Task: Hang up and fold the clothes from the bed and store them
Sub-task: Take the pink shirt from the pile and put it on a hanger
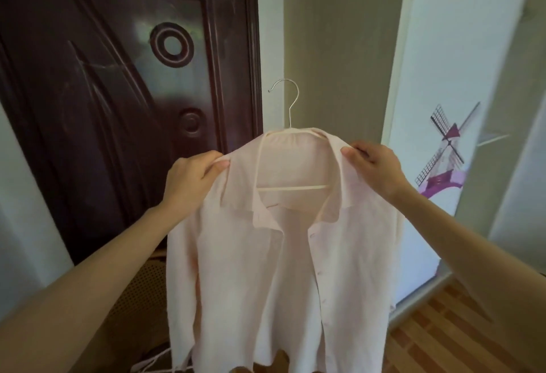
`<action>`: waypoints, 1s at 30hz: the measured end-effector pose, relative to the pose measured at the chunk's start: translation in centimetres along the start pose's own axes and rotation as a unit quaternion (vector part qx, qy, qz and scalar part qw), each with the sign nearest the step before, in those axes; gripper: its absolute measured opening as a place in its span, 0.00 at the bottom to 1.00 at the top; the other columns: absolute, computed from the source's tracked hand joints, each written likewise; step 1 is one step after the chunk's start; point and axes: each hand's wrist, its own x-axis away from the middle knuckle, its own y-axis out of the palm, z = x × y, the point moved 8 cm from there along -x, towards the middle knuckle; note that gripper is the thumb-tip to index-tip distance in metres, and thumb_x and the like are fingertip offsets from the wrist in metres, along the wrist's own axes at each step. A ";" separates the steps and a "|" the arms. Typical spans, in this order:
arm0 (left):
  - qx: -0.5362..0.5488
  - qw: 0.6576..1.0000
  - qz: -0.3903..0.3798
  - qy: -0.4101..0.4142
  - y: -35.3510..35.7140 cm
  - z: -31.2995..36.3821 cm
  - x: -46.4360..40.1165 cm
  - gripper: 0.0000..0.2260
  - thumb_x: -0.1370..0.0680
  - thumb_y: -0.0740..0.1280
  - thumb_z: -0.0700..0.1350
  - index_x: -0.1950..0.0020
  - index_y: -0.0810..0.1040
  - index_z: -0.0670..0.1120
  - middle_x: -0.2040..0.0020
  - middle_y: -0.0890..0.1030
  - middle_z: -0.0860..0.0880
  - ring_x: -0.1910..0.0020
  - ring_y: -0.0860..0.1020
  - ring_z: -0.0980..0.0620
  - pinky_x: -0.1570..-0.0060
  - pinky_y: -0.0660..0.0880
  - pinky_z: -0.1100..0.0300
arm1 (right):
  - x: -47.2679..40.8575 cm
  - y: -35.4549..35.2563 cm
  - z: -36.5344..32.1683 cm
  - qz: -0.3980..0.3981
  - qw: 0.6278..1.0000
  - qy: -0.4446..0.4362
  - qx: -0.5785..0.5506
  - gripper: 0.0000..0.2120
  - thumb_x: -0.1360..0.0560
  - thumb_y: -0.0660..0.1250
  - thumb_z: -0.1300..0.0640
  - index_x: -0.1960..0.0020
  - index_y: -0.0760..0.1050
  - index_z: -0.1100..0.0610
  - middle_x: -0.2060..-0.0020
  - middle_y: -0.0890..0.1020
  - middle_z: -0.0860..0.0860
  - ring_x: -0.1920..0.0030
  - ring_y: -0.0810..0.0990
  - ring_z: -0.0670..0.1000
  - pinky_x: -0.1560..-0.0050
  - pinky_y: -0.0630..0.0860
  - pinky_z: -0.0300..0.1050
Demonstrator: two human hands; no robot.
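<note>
A pale pink button-up shirt [266, 269] hangs in front of me on a pale hanger [292, 187] with a metal hook that points up. My left hand [192, 179] pinches the shirt's left shoulder by the collar. My right hand [375, 164] pinches the right shoulder at the same height. The shirt front is open at the collar and its hem drops to the bottom of the view. Part of the hanger's bar shows inside the neck opening; its ends are hidden under the fabric.
A dark carved wooden door [124, 100] stands behind on the left. A white panel with a windmill sticker [446, 148] is on the right, above brown patterned flooring [443, 340]. More pale hangers [153, 358] lie low at the bottom left.
</note>
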 end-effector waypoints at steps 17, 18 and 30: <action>0.123 0.989 -0.016 0.076 18.2 16.2 -8.3 0.11 0.18 0.62 0.48 0.53 0.78 0.42 0.59 0.81 0.39 0.58 0.78 0.36 0.63 0.63 0.54 | 3.3 -15.6 14.2 0.165 0.964 0.101 0.182 0.13 0.19 0.62 0.49 0.46 0.80 0.56 0.56 0.83 0.55 0.53 0.79 0.60 0.60 0.68 0.49; 0.132 0.988 -0.017 0.082 19.7 16.9 -8.7 0.11 0.18 0.62 0.48 0.51 0.79 0.42 0.58 0.82 0.39 0.57 0.78 0.36 0.63 0.64 0.54 | 3.4 -16.0 15.2 0.175 0.959 0.105 0.199 0.13 0.19 0.61 0.48 0.46 0.80 0.56 0.55 0.84 0.56 0.53 0.79 0.61 0.60 0.69 0.50; 0.266 0.950 -0.050 0.156 36.3 24.3 -16.7 0.10 0.18 0.62 0.48 0.52 0.78 0.43 0.58 0.82 0.40 0.58 0.79 0.35 0.62 0.65 0.53 | 1.1 -20.4 23.1 0.264 0.875 0.152 0.376 0.14 0.17 0.60 0.54 0.48 0.80 0.62 0.54 0.83 0.59 0.52 0.78 0.63 0.54 0.61 0.48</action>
